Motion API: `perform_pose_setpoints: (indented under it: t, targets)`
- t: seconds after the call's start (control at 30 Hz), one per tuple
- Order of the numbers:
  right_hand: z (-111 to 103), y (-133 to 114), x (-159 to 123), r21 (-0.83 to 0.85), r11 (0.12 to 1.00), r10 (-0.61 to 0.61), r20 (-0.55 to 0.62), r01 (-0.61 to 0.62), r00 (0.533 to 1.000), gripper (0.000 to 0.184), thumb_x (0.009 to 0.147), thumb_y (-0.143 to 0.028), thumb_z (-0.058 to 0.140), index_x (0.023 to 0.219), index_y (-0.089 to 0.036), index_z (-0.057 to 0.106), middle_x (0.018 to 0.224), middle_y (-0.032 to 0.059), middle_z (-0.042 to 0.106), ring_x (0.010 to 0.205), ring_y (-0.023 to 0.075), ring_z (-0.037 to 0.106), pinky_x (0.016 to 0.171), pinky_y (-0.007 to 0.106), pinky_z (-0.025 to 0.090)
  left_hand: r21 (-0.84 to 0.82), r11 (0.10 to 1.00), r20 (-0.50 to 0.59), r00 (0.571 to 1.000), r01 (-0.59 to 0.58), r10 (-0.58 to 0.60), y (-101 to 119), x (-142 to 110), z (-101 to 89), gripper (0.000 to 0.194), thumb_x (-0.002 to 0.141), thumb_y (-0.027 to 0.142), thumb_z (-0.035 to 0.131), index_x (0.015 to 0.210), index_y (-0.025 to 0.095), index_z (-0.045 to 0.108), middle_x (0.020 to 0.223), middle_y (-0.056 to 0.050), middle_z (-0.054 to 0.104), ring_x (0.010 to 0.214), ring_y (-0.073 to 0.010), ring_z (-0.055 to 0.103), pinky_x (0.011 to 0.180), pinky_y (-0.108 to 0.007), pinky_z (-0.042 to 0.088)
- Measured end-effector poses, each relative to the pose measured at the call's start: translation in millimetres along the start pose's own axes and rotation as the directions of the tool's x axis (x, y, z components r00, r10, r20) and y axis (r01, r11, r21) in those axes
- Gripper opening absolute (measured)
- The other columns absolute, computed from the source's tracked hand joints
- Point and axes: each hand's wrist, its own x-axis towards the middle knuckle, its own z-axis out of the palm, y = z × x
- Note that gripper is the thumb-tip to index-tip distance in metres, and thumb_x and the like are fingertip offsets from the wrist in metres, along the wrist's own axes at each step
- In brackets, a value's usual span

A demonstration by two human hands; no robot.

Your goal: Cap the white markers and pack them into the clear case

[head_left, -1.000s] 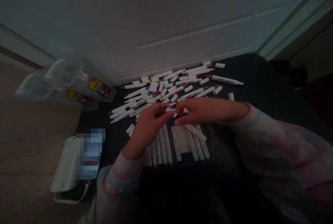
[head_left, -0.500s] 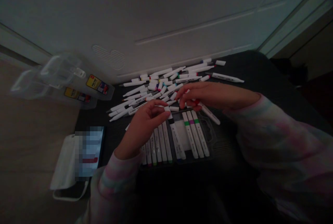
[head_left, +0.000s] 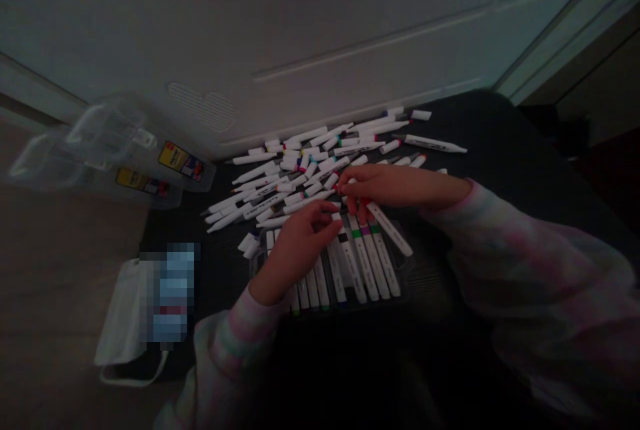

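Observation:
My left hand (head_left: 300, 247) is closed, thumb and fingers at the cap end of a white marker with a black band (head_left: 351, 263). That marker lies slanted in a clear plastic case (head_left: 407, 273), beside several white markers with green and purple bands (head_left: 374, 260). My right hand (head_left: 387, 183) is above the upper edge of the case, fingers bent. A white marker with a red band (head_left: 393, 230) sticks out below it, its cap end in the fingers. Part of the row of markers (head_left: 314, 287) on the left side of the case is hidden by my left hand.
A pile of loose markers and caps (head_left: 310, 157) spreads over the dark table (head_left: 480, 137) up to the white panel behind. Two clear plastic boxes (head_left: 100, 150) with yellow labels stand at the left. A phone (head_left: 175, 297) and a white face mask (head_left: 120, 317) lie front left.
My left hand and the black-banded marker have moved right, next to the banded markers. My right hand has shifted slightly, with the red-banded marker still in it.

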Motion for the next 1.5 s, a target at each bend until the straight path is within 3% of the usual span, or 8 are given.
perform_pose_setpoints:
  t: [0.23,0.43,0.63,0.83,1.07,1.27,1.5]
  targets:
    - [-2.2,6.3,4.8,-0.118,0.993,-0.008,0.036,0.013,0.999,0.014,0.087,-0.028,0.035,0.083,-0.018,0.043,0.064,0.0023,0.060,0.056,0.0119,0.058,0.055,0.022,0.043,0.018,1.000,0.018,1.000,-0.015,0.015,-4.0,6.3,8.8,0.023,0.074,0.025,0.053,0.095,0.016,0.055,0.072,0.000,0.062,0.064,-0.0127,0.057,0.058,-0.025,0.042]
    - [-1.2,3.2,3.9,-0.112,0.993,0.028,0.037,-0.024,0.999,0.012,0.086,-0.026,0.035,0.082,-0.018,0.043,0.062,0.0016,0.059,0.053,0.0103,0.056,0.053,0.020,0.043,0.120,0.992,0.015,0.999,-0.046,0.045,-7.5,7.1,10.7,0.024,0.076,0.025,0.052,0.098,0.016,0.054,0.078,-0.002,0.063,0.070,-0.0145,0.059,0.063,-0.028,0.043]
    - [-0.6,-2.4,1.6,-0.136,0.989,0.060,0.015,-0.058,0.998,0.012,0.085,-0.025,0.038,0.083,-0.017,0.046,0.064,0.0024,0.061,0.054,0.0106,0.057,0.053,0.020,0.041,0.281,0.951,0.086,0.990,-0.132,0.112,-6.7,4.8,9.3,0.029,0.076,0.026,0.054,0.104,0.019,0.054,0.079,0.000,0.062,0.066,-0.0136,0.056,0.063,-0.028,0.042]
    - [-0.5,-4.6,1.2,-0.176,0.983,0.058,0.018,-0.054,0.998,0.012,0.086,-0.023,0.036,0.083,-0.016,0.045,0.065,0.0027,0.062,0.055,0.0099,0.057,0.054,0.019,0.042,0.401,0.888,0.120,0.974,-0.226,0.193,-4.7,1.5,9.8,0.034,0.072,0.024,0.059,0.105,0.019,0.053,0.086,-0.001,0.060,0.077,-0.0169,0.056,0.071,-0.030,0.044]
    - [-0.6,-2.8,1.3,-0.150,0.988,0.040,0.029,-0.035,0.999,0.012,0.086,-0.022,0.035,0.081,-0.016,0.045,0.064,0.0024,0.062,0.055,0.0099,0.057,0.053,0.019,0.041,0.526,0.800,0.151,0.958,-0.288,0.246,-6.3,-6.9,8.0,0.046,0.074,0.022,0.059,0.117,0.017,0.045,0.108,-0.007,0.055,0.098,-0.0211,0.051,0.086,-0.037,0.042]
    - [-0.8,-0.1,2.3,-0.142,0.990,0.024,0.017,-0.022,1.000,0.013,0.086,-0.023,0.035,0.081,-0.017,0.045,0.064,0.0019,0.062,0.053,0.0090,0.056,0.052,0.019,0.041,0.677,0.652,0.180,0.936,-0.341,0.302,-11.8,-26.1,7.8,0.057,0.071,0.035,0.063,0.120,0.012,0.044,0.122,-0.010,0.048,0.110,-0.0260,0.039,0.096,-0.041,0.034]
    - [-1.1,0.4,2.8,-0.137,0.990,0.029,0.024,-0.026,0.999,0.013,0.086,-0.023,0.035,0.078,-0.017,0.044,0.064,0.0021,0.062,0.056,0.0094,0.058,0.052,0.019,0.042,0.720,0.604,0.199,0.936,-0.342,0.292,-19.8,-40.4,14.5,0.064,0.072,0.042,0.060,0.125,0.014,0.038,0.130,-0.008,0.044,0.115,-0.0297,0.035,0.096,-0.046,0.032]
